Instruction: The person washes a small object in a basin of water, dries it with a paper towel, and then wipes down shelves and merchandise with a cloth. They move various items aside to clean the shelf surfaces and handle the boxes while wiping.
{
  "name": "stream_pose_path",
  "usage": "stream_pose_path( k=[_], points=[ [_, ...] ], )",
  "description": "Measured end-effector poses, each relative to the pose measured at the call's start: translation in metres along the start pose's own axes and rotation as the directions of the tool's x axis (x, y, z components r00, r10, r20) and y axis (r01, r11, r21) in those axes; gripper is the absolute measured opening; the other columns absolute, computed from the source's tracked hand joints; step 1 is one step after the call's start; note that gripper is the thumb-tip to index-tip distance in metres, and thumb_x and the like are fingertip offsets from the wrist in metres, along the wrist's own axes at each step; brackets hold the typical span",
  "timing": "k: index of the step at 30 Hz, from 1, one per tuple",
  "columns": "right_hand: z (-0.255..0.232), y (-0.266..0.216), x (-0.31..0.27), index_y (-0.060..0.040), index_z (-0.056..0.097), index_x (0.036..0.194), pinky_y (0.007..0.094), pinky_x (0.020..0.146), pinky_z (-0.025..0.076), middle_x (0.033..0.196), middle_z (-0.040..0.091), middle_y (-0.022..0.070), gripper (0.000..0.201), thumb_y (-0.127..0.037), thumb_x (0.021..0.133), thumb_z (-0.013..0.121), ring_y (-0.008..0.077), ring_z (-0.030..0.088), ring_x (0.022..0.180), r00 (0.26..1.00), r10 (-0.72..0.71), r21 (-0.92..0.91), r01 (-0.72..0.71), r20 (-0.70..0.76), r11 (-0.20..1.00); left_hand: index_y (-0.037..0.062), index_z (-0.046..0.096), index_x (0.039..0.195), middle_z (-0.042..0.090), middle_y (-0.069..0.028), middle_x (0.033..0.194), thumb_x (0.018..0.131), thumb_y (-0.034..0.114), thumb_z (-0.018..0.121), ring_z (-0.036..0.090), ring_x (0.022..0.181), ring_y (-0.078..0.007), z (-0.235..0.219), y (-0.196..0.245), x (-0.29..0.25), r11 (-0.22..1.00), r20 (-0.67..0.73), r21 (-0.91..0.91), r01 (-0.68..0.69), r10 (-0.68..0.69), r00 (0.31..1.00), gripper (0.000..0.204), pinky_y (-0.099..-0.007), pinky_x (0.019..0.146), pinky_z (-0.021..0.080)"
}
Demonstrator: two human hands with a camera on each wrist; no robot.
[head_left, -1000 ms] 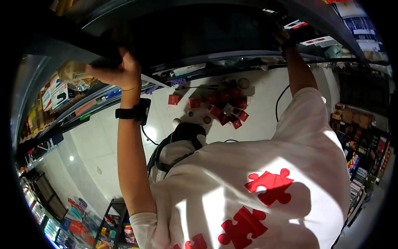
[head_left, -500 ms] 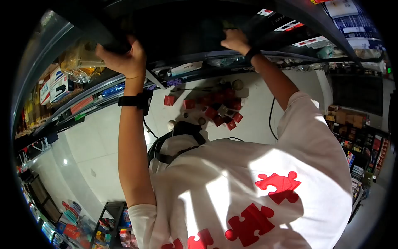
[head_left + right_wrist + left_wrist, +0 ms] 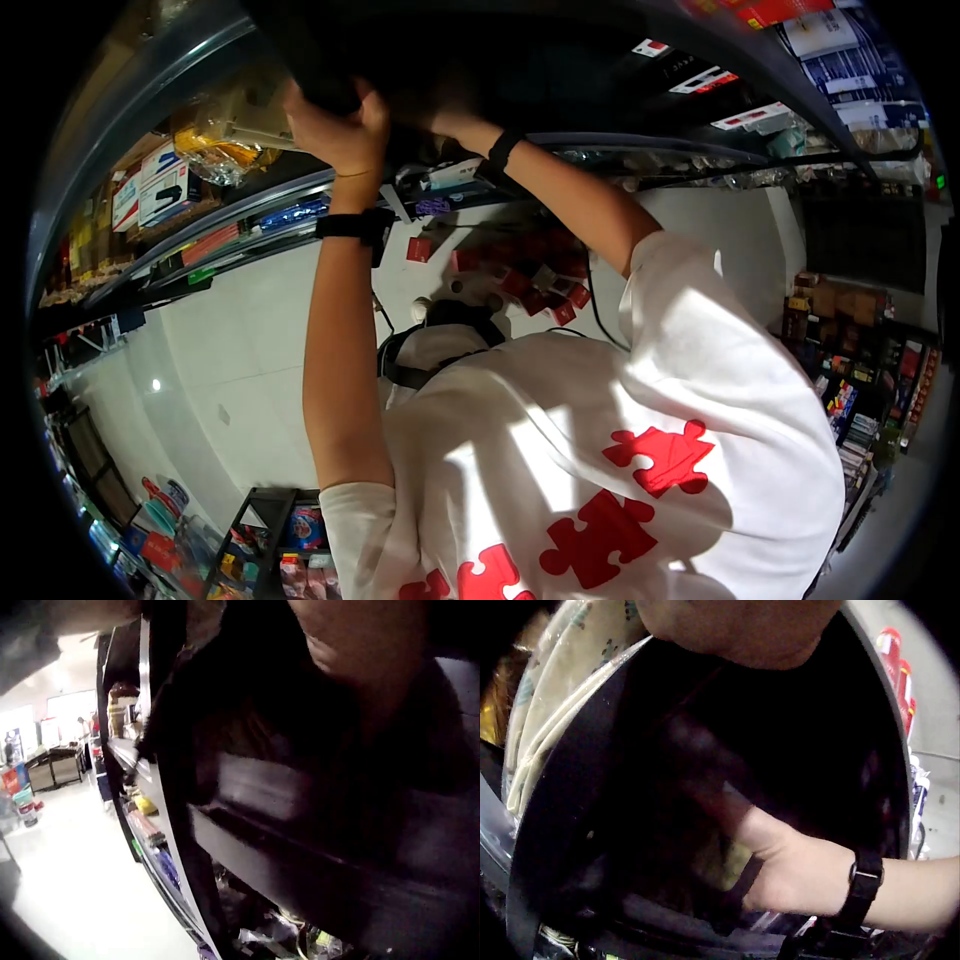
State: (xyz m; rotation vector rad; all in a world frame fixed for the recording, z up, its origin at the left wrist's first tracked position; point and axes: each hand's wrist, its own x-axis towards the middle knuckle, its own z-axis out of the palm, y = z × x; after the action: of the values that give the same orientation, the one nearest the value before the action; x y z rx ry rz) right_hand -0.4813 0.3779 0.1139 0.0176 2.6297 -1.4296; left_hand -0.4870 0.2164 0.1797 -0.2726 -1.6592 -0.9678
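Raised to the upper left, my left hand (image 3: 343, 138) grips a dark shelf post (image 3: 312, 55), thumb on one side and fingers on the other. My right hand (image 3: 462, 122), blurred in the head view, reaches over the dark shelf close to the left hand. In the left wrist view the right hand (image 3: 780, 851) holds a dim yellow-green, cloth-like thing (image 3: 737, 864), mostly lost in shadow against the black shelf. The right wrist view shows the shelf's front edge (image 3: 262, 844) below that hand; its fingers are hidden in darkness.
Several red boxes (image 3: 535, 290) lie on the tiled floor below the shelf. Plastic-wrapped goods (image 3: 225, 150) and a white box (image 3: 165, 190) fill the shelves at left. Blue-and-white packages (image 3: 850, 60) are at the upper right. A black cable (image 3: 595, 300) hangs beside my body.
My right hand has swept leftward along the shelf, from the far right to close beside the left hand. The left hand keeps its grip on the post while the view shifts slightly.
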Motion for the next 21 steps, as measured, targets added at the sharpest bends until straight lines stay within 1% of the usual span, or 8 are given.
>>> stream_pose_path(
  k=[2, 3, 4, 9, 12, 13, 16, 21],
  points=[
    [0.000, 0.019, -0.003, -0.0075, 0.053, 0.136, 0.0369, 0.102, 0.041, 0.138, 0.054, 0.0124, 0.063, -0.047, 0.088, 0.066, 0.0268, 0.051, 0.123, 0.970, 0.208, 0.607, -0.240, 0.125, 0.758, -0.0071, 0.045, 0.121, 0.055, -0.0229, 0.104, 0.072, 0.020, 0.075, 0.058, 0.092, -0.0362, -0.003, 0.000, 0.001, 1.000, 0.088, -0.018, -0.007, 0.008, 0.996, 0.063, -0.0396, 0.082, 0.048],
    [0.005, 0.078, 0.010, -0.0113, 0.054, 0.137, 0.0347, 0.103, 0.040, 0.138, 0.054, 0.0106, 0.060, -0.045, 0.089, 0.065, 0.0256, 0.050, 0.124, 0.983, -0.184, 0.671, 0.154, -0.027, 0.725, -0.0070, 0.045, 0.120, 0.056, -0.0230, 0.104, 0.072, 0.020, 0.076, 0.059, 0.092, -0.0367, -0.004, 0.001, 0.002, 1.000, 0.091, -0.013, -0.014, 0.015, 0.996, 0.063, -0.0403, 0.082, 0.048],
    [-0.033, -0.013, -0.045, -0.0141, 0.052, 0.138, 0.0337, 0.105, 0.039, 0.140, 0.052, 0.0108, 0.043, -0.030, 0.098, 0.055, 0.0232, 0.048, 0.128, 0.970, 0.208, 0.383, -0.146, -0.127, 0.912, -0.0070, 0.045, 0.120, 0.056, -0.0230, 0.104, 0.072, 0.020, 0.076, 0.059, 0.092, -0.0367, -0.003, 0.001, 0.003, 1.000, 0.090, -0.014, -0.020, 0.021, 0.996, 0.063, -0.0403, 0.082, 0.048],
    [-0.129, 0.019, -0.104, -0.0081, 0.041, 0.146, 0.0359, 0.115, 0.034, 0.144, 0.047, 0.0139, 0.102, 0.029, 0.051, 0.037, 0.0267, 0.043, 0.137, 0.919, -0.367, 0.156, 0.388, -0.146, 0.908, -0.0031, 0.048, 0.121, 0.057, -0.0208, 0.108, 0.072, 0.018, 0.074, 0.059, 0.096, -0.0393, 0.000, 0.005, 0.002, 1.000, 0.055, 0.013, -0.003, 0.002, 0.998, 0.060, -0.0439, 0.083, 0.048],
    [-0.191, 0.085, -0.118, -0.0072, 0.046, 0.143, 0.0349, 0.106, 0.044, 0.134, 0.056, 0.0132, 0.069, 0.015, 0.079, 0.053, 0.0256, 0.056, 0.122, 0.951, -0.172, 0.220, 0.230, -0.257, 0.948, -0.0001, 0.050, 0.121, 0.058, -0.0196, 0.113, 0.069, 0.018, 0.073, 0.059, 0.101, -0.0409, 0.001, 0.003, -0.001, 0.998, 0.031, -0.059, 0.027, -0.025, 0.999, 0.059, -0.0472, 0.086, 0.047],
    [-0.194, 0.046, -0.134, -0.0031, 0.051, 0.138, 0.0360, 0.100, 0.048, 0.127, 0.061, 0.0126, 0.049, -0.014, 0.091, 0.060, 0.0244, 0.058, 0.118, 0.944, 0.259, 0.885, 0.064, -0.203, 0.461, 0.0004, 0.050, 0.122, 0.058, -0.0192, 0.114, 0.069, 0.017, 0.073, 0.059, 0.103, -0.0407, 0.002, 0.002, -0.002, 0.998, 0.026, -0.063, 0.015, -0.014, 1.000, 0.060, -0.0472, 0.088, 0.047],
    [-0.243, 0.082, -0.178, 0.0029, 0.062, 0.121, 0.0374, 0.110, 0.034, 0.128, 0.061, 0.0151, 0.053, -0.043, 0.098, 0.053, 0.0229, 0.055, 0.121, 0.919, -0.334, 0.317, 0.386, -0.208, 0.866, 0.0009, 0.050, 0.123, 0.058, -0.0185, 0.116, 0.068, 0.017, 0.073, 0.059, 0.103, -0.0399, -0.002, 0.003, -0.001, 0.991, 0.090, -0.099, 0.088, -0.080, 0.993, 0.062, -0.0470, 0.089, 0.047],
    [-0.293, 0.149, -0.165, -0.0035, 0.071, 0.102, 0.0379, 0.095, 0.045, 0.108, 0.070, 0.0109, 0.029, -0.023, 0.081, 0.068, 0.0227, 0.062, 0.105, 0.764, 0.441, 0.140, -0.429, -0.470, 0.893, 0.0009, 0.050, 0.124, 0.058, -0.0185, 0.119, 0.068, 0.018, 0.073, 0.058, 0.105, -0.0399, -0.002, 0.007, 0.001, 0.991, 0.083, -0.115, 0.068, -0.058, 0.995, 0.063, -0.0472, 0.090, 0.046]
  ],
)
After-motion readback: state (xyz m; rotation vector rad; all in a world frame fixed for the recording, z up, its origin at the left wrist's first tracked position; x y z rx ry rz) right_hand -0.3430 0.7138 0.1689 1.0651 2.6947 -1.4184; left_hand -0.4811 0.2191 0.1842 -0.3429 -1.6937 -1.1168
